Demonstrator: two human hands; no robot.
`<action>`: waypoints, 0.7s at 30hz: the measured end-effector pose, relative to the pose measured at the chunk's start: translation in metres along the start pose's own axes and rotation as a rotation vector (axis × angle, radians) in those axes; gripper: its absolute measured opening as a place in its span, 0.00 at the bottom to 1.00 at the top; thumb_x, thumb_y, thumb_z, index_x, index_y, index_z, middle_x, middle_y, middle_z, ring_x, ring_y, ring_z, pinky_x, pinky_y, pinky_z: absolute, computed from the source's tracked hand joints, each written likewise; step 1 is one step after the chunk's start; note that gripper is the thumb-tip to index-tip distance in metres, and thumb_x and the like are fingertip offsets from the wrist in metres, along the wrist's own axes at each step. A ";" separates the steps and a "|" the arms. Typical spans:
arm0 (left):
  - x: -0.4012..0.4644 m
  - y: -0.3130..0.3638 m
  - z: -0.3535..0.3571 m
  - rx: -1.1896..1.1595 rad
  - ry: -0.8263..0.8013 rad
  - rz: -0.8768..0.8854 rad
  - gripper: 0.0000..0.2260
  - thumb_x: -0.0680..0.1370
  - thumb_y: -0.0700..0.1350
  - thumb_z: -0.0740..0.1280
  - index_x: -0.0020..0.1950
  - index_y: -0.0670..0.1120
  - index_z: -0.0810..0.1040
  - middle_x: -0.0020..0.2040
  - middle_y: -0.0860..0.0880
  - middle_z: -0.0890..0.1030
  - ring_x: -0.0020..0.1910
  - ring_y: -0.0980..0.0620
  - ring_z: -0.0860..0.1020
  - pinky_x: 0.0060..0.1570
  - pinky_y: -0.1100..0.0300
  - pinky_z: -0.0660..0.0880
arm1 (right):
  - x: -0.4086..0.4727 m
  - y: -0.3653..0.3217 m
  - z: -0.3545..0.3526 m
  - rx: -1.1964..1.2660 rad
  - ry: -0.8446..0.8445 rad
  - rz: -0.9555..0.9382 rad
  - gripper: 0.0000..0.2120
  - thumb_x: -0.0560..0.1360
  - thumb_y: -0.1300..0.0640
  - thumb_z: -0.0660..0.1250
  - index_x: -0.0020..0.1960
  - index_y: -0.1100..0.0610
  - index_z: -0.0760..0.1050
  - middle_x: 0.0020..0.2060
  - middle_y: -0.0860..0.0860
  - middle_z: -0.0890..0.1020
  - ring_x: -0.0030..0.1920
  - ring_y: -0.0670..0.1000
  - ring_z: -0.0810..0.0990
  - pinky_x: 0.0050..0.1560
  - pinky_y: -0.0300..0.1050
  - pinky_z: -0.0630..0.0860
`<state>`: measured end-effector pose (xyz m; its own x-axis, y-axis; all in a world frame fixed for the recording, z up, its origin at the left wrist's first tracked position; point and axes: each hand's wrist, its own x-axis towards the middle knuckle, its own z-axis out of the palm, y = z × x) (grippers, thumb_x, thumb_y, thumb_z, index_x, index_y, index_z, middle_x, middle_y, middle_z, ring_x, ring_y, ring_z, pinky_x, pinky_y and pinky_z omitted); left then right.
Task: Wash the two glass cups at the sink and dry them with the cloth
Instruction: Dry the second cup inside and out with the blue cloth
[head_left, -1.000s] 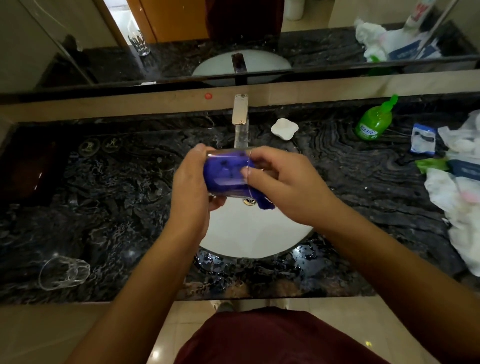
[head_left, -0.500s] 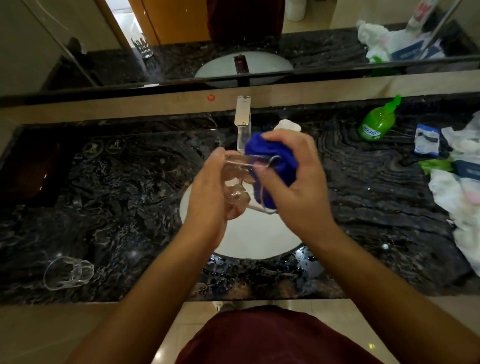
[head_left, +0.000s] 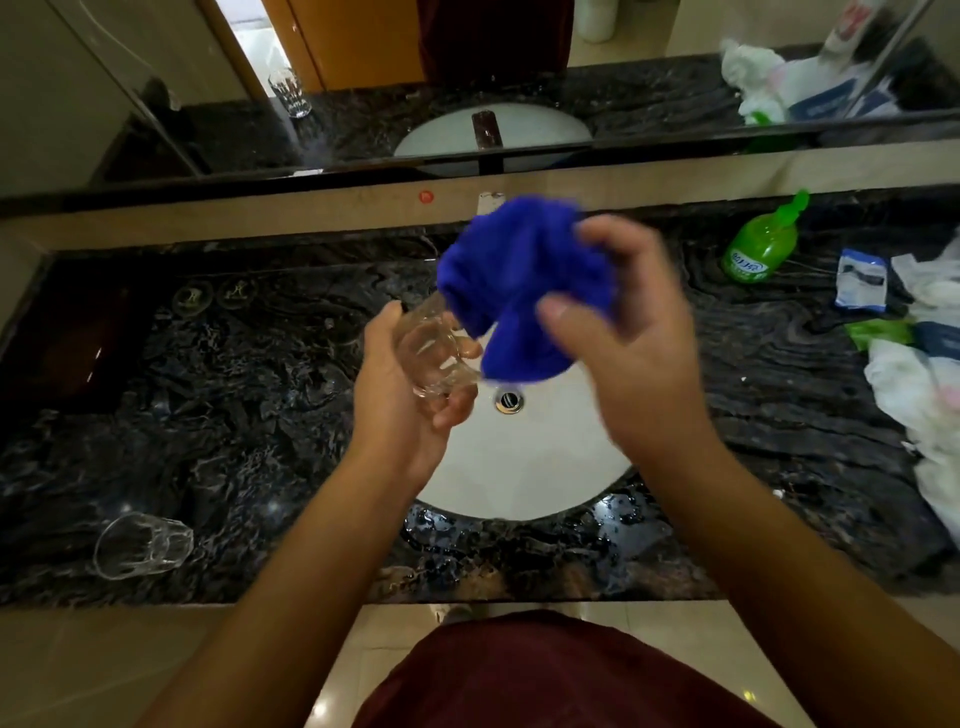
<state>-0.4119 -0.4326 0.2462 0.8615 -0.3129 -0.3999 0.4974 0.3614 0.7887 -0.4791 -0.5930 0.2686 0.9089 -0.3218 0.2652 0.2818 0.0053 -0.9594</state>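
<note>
Glass is the hazard here, and the nearest piece of it lies at the lower left of the frame: a second cup (head_left: 143, 545) tipped on its side on the dark marble counter (head_left: 234, 441), close to the front edge. It looks free to roll, and a brush from the left forearm, which passes just to its right, could send it off onto the tiled floor.

Wet patches shine on the counter along the near rim of the white sink (head_left: 519, 467), so anything set down there may slide.

Higher, at the middle of the frame and over the basin, the left hand (head_left: 410, 389) is curled round the other glass cup (head_left: 434, 353), gripping it from below and behind. The cup is tilted with its mouth toward the upper right. If the glass is wet it will be slippery, and a loosened grip would drop it into the hard basin near the drain (head_left: 509, 401).

Just right of it, the right hand (head_left: 623, 332) pinches a bunched blue cloth (head_left: 519, 280) between thumb and fingers. The cloth's lower fold hangs at the cup's mouth; motion blur makes it unclear whether they touch. Pushing the cloth in hard could lever the cup out of the left hand.

Farther back, the green soap bottle (head_left: 761, 241) and crumpled white bags (head_left: 930, 374) at the right sit well apart from the hands.
</note>
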 end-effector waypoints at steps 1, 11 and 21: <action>0.001 0.001 -0.001 -0.019 -0.020 0.015 0.18 0.85 0.56 0.53 0.47 0.46 0.75 0.34 0.50 0.77 0.23 0.54 0.68 0.19 0.65 0.56 | -0.003 0.007 -0.001 -0.265 -0.056 -0.097 0.20 0.78 0.62 0.69 0.69 0.55 0.74 0.61 0.47 0.79 0.61 0.50 0.79 0.62 0.49 0.77; 0.002 0.014 -0.028 0.322 0.068 0.069 0.19 0.78 0.62 0.63 0.45 0.49 0.83 0.35 0.45 0.75 0.30 0.50 0.71 0.30 0.60 0.60 | 0.006 0.009 0.009 -0.704 -0.792 -0.079 0.10 0.86 0.51 0.56 0.63 0.51 0.72 0.54 0.39 0.77 0.52 0.45 0.75 0.54 0.51 0.73; -0.004 0.036 -0.076 0.424 0.147 0.413 0.11 0.80 0.50 0.59 0.47 0.52 0.81 0.38 0.52 0.83 0.34 0.54 0.80 0.29 0.63 0.74 | 0.024 -0.001 0.057 -0.285 -0.794 0.281 0.09 0.83 0.65 0.60 0.47 0.59 0.76 0.32 0.56 0.77 0.24 0.48 0.73 0.26 0.38 0.70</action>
<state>-0.3896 -0.3515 0.2405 0.9946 -0.0859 -0.0578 0.0611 0.0362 0.9975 -0.4404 -0.5463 0.2815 0.9078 0.4080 -0.0970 0.0257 -0.2850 -0.9582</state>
